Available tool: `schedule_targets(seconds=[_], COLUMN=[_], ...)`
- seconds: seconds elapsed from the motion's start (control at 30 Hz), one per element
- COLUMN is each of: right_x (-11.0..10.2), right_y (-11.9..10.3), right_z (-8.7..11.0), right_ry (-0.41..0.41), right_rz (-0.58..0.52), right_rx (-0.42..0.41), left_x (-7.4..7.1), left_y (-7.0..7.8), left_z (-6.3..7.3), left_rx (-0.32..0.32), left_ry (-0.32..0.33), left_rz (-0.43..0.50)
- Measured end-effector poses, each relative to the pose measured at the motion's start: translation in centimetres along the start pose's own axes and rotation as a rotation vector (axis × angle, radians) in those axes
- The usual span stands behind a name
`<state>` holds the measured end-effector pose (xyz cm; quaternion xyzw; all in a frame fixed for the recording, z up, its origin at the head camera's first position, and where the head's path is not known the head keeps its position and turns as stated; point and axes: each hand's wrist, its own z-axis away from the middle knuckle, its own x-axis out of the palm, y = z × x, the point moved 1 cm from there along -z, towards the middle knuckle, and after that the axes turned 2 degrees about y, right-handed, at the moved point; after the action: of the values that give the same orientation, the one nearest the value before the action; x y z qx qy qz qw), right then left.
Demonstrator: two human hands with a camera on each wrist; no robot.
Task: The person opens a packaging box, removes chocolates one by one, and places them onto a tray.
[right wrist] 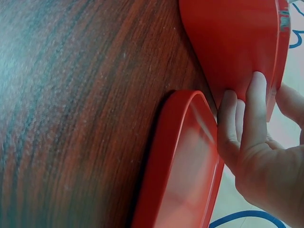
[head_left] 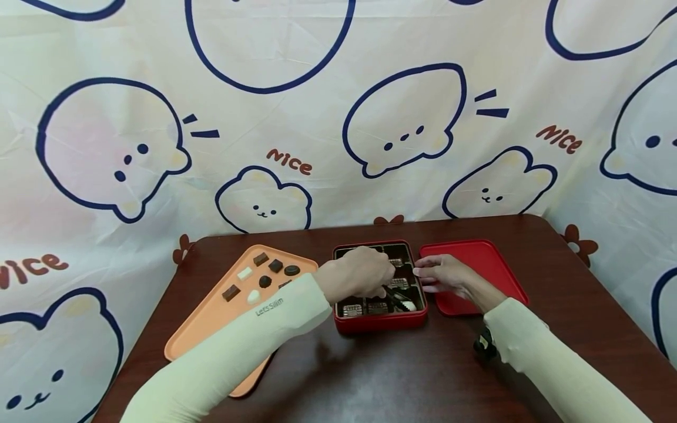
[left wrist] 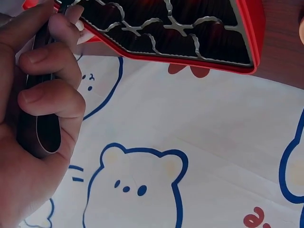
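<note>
My left hand [head_left: 362, 271] reaches over a red box [head_left: 381, 322] and grips dark metal tongs [left wrist: 48, 128], fingers curled round the handle. The tips of the tongs point down into the box's front right compartment, at a small white piece [head_left: 409, 306], likely a chocolate. Inside the box is a dark divided tray [left wrist: 178, 24]; my left hand hides part of it. At the box's right side, my right hand [head_left: 449, 275] touches the outer wall with nearly straight fingers [right wrist: 257, 102], its thumb up by the rim.
An orange tray [head_left: 203, 329] on the left carries several brown, dark and white chocolates [head_left: 265, 281]. The red lid [head_left: 486, 261] lies right of the box, under my right hand and wrist. A patterned cloth [head_left: 328, 117] hangs behind the brown table [head_left: 370, 376].
</note>
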<state>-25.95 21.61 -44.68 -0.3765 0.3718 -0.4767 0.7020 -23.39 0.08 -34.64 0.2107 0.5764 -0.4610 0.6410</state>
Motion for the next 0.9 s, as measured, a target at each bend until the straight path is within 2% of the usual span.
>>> schedule_targets(seconds=[0.17,0.43,0.9], right_x=[0.1,0.0,0.0], right_y=[0.1,0.1,0.1], right_z=[0.1,0.2,0.1], right_ry=[-0.002,-0.008,-0.012], right_rz=[0.0,0.001,-0.009], right_rx=[-0.011,-0.015,-0.016], left_x=[-0.3,-1.4,-1.9], left_y=[-0.7,-2.4,-3.4], left_z=[0.6,2.0,2.9], left_rx=[-0.025,-0.016,-0.016], left_ry=[0.012,0.033,0.033], left_rz=[0.073,0.244,0.24])
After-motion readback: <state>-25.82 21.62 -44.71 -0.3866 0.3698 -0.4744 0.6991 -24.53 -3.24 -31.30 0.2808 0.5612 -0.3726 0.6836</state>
